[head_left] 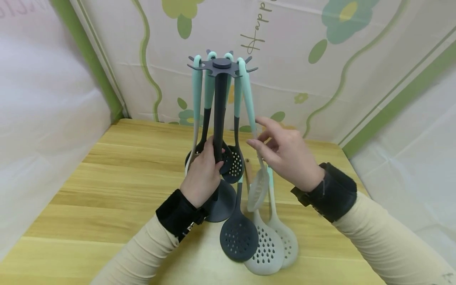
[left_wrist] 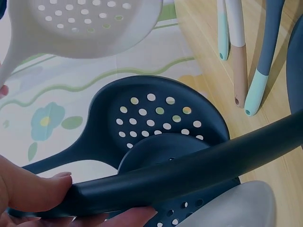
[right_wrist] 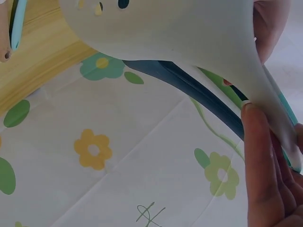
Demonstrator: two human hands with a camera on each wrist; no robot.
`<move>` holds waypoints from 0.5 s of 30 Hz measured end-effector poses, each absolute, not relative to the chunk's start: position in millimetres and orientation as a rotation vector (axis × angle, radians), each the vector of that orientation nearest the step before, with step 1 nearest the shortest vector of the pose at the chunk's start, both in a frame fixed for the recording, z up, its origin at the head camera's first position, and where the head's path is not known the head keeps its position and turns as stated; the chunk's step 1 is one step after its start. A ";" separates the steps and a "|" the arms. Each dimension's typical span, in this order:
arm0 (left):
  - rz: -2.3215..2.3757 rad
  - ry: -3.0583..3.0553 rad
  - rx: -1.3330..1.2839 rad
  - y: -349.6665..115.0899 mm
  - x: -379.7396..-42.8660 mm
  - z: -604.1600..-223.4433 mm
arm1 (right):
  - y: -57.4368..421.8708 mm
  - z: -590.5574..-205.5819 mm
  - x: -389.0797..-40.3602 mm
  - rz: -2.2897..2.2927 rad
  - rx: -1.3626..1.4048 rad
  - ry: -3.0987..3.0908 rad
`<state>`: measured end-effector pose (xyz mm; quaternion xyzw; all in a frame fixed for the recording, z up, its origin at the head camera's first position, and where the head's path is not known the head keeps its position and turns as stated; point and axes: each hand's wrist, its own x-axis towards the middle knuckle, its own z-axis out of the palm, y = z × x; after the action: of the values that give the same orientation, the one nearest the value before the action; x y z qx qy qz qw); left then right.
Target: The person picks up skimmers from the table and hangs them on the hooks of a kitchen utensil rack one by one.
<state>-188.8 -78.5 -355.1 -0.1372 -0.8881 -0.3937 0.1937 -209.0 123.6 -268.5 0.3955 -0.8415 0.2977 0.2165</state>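
A dark utensil stand (head_left: pixel 221 63) with a pronged top stands upright on the table. My left hand (head_left: pixel 203 174) grips its pole, which also runs across the left wrist view. From the right side of the top hangs a white skimmer (head_left: pixel 258 190) with a mint handle. My right hand (head_left: pixel 285 152) pinches it where the handle meets the white neck, thumb in front. The skimmer's holed bowl (right_wrist: pixel 165 28) fills the top of the right wrist view. Behind the pole hang dark skimmers (left_wrist: pixel 156 101) with mint handles. Another white-necked utensil (head_left: pixel 195 122) hangs at the left, its lower end hidden by my hand.
On the table (head_left: pixel 89 190), right of the round stand base (head_left: pixel 222 202), lie a dark skimmer (head_left: pixel 238 237), a white skimmer (head_left: pixel 265 253) with a brown handle and a white holed utensil (head_left: pixel 288 241). A flower-printed cloth (head_left: pixel 278 87) hangs behind the table.
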 end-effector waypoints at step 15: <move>-1.102 -2.494 -0.397 -78.4 -189.6 -356.7 | 110.8 -276.5 -219.8 0.757 0.973 -2.454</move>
<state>-189.6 -78.4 -356.7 -0.1416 -0.8884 -0.3924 0.1919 -219.8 110.8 -276.5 0.3476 -0.8761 0.2703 0.1965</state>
